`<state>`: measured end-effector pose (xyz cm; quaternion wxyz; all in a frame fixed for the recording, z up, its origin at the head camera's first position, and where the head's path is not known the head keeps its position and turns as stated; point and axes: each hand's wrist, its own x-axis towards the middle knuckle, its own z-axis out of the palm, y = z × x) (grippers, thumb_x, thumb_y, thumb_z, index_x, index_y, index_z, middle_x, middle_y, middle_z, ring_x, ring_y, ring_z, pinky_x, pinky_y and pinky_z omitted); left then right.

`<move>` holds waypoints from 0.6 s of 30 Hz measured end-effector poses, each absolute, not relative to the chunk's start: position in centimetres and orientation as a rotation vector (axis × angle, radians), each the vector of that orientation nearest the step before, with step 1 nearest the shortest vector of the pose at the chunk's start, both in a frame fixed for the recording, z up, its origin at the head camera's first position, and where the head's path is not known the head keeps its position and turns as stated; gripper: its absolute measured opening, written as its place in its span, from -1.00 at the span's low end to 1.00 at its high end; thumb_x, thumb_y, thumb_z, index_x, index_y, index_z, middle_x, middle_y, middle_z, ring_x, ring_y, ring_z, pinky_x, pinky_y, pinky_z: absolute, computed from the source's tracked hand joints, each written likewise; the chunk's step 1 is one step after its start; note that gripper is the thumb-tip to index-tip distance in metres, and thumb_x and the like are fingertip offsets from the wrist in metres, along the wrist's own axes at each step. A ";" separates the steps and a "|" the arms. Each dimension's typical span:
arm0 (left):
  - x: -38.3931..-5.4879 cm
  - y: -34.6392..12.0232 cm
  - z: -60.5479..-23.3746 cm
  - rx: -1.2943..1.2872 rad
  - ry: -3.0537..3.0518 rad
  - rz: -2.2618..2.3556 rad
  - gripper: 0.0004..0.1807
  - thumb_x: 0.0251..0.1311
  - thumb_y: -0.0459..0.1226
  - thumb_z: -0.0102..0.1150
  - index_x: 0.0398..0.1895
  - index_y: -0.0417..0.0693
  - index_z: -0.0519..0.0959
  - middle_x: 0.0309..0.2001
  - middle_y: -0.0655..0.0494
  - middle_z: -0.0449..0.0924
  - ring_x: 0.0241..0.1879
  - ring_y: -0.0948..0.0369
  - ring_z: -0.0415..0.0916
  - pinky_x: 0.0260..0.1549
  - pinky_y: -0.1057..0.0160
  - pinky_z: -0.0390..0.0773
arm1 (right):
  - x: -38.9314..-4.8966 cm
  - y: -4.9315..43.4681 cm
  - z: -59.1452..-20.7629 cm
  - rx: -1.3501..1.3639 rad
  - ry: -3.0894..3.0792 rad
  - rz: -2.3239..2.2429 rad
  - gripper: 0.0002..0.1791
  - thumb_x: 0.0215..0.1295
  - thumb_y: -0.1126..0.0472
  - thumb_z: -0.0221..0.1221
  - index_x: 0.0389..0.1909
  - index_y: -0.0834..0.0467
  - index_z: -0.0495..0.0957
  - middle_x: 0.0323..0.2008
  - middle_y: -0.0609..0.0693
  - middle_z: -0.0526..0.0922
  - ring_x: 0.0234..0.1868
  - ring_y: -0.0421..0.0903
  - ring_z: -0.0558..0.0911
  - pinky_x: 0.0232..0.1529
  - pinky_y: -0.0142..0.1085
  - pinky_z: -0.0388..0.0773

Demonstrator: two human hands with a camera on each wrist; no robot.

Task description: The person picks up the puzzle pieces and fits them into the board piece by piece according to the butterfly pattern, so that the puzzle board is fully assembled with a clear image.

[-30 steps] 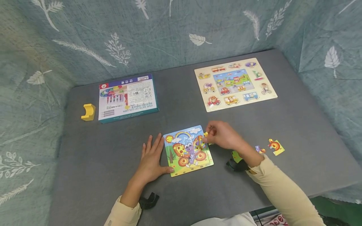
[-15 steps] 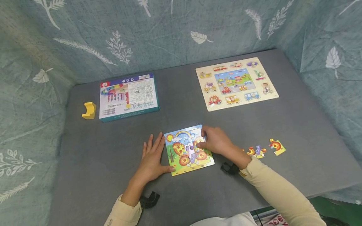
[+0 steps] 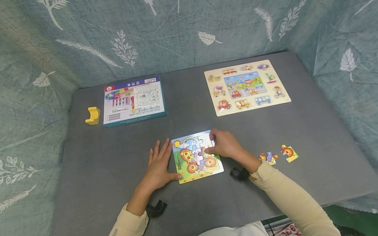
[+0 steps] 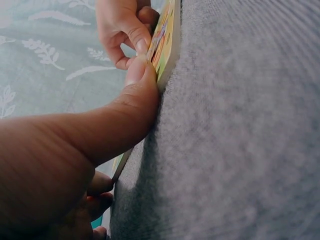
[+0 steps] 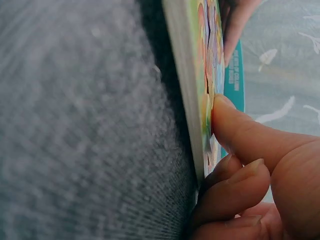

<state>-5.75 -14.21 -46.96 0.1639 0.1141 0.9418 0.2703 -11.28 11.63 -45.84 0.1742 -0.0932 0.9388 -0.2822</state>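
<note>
A square butterfly jigsaw puzzle (image 3: 189,178) lies on the grey table in front of the person, its tray mostly filled with pieces. Along its left edge the left hand (image 3: 158,168) lies with fingers stretched out, the thumb pressing on the near left corner. Over the right side, the right hand (image 3: 225,144) pinches a yellow-green puzzle piece (image 5: 206,114) with its thumb on top and fingers curled at the board's edge. That piece sits slightly raised among the others in the right wrist view. Fingers partly hide the butterfly's right wing.
Loose puzzle pieces (image 3: 290,154) lie to the right, some close to the right sleeve (image 3: 283,183). Farther back are a wooden vehicle puzzle board (image 3: 218,109) and a beaded-toy box (image 3: 147,98). A yellow arched block (image 3: 93,116) stands at the left.
The right hand has moved from beside the board's right edge onto its right side with the piece, then stayed almost still. The left hand keeps its place.
</note>
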 end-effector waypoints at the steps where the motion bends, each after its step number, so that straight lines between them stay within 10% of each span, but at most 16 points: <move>1: -5.7 -14.2 -47.0 0.325 2.686 0.767 0.37 -0.32 -0.01 0.60 0.53 -0.16 -0.09 0.55 -0.08 -0.19 0.53 -0.12 -0.47 0.40 -0.24 -0.36 | -11.3 11.6 -45.9 -0.255 2.655 -0.807 -0.55 -0.08 0.02 0.48 -0.36 0.11 0.42 -0.61 -0.05 0.42 -0.58 -0.13 0.37 -0.56 -0.34 0.22; 18: -5.7 -14.2 -47.1 0.318 2.695 0.769 0.36 -0.32 -0.02 0.60 0.53 -0.15 -0.09 0.55 -0.05 -0.20 0.53 -0.10 -0.47 0.41 -0.22 -0.37 | -11.1 12.9 -45.6 -0.390 2.590 -0.924 -0.78 0.17 0.16 0.29 -0.24 0.13 0.48 -0.63 -0.07 0.45 -0.63 -0.20 0.37 -0.59 -0.37 0.25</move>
